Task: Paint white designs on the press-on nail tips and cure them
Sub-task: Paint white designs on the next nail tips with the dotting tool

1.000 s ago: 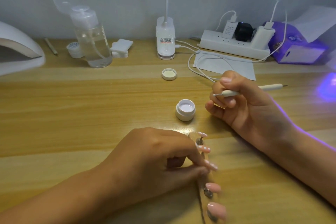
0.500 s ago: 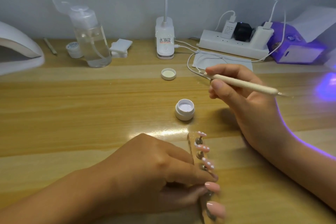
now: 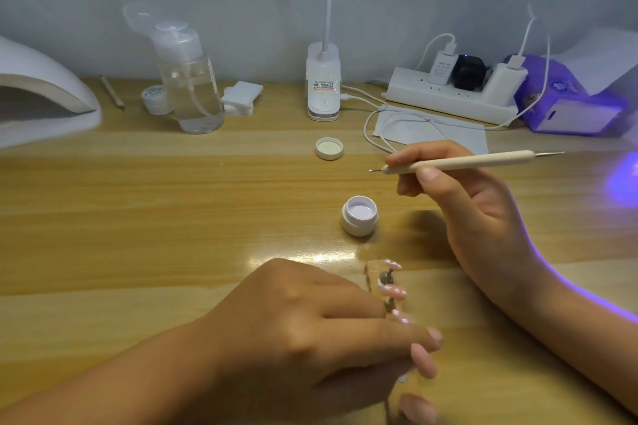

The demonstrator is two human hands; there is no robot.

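Three pink press-on nail tips (image 3: 397, 292) dotted white | nearer two plain, curing pending | right hand (image 3: 483, 217) pinches cream dotting pen (image 3: 466, 161) | left hand (image 3: 303, 338) grips clear holder strip (image 3: 373, 270)

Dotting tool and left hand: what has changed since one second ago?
The right hand regripped the dotting tool, now level with its tip further left. The left hand slid along the nail tip holder toward the person. Gel jar and lid stayed.
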